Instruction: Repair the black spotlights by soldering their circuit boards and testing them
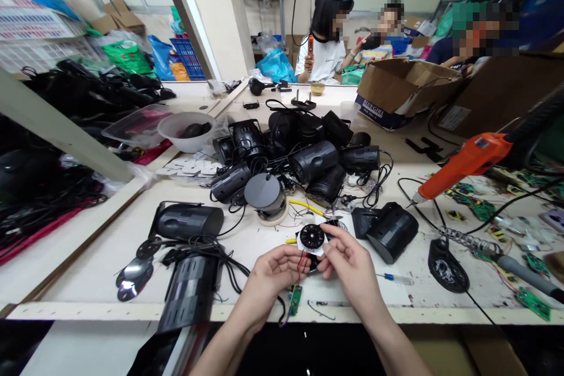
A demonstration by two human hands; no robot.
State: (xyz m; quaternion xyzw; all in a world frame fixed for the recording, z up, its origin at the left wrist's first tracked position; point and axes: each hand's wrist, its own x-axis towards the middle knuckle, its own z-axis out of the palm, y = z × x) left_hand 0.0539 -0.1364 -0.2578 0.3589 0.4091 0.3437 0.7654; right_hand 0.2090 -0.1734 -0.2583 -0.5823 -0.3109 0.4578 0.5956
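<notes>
On the left, we see black cords (pixel 227 252) near the left hand (pixel 278 269), and they could catch on the wrist if that arm swings out. Next is a small green board (pixel 295 299) by the front edge of the table (pixel 247 312). It could tip over the edge if something tugs it. The thin red wires (pixel 302 259) could come loose if we pull too hard. The left fingers are curled close together beside these wires, but we cannot tell if they pinch them.

Then comes the black disc (pixel 312 237), which we find between the two hands, just past the left fingertips. It could slip if the grip is too light, since the right hand (pixel 346 255) seems to pinch just its right side with the thumb and pointing finger. Farther right, a blue screwdriver (pixel 388 277) could roll if the right arm bumps it.

We see that the disc is round and flat, with pale marks in a ring and a light dot in the middle. A white piece (pixel 303 247) shows under it.
</notes>
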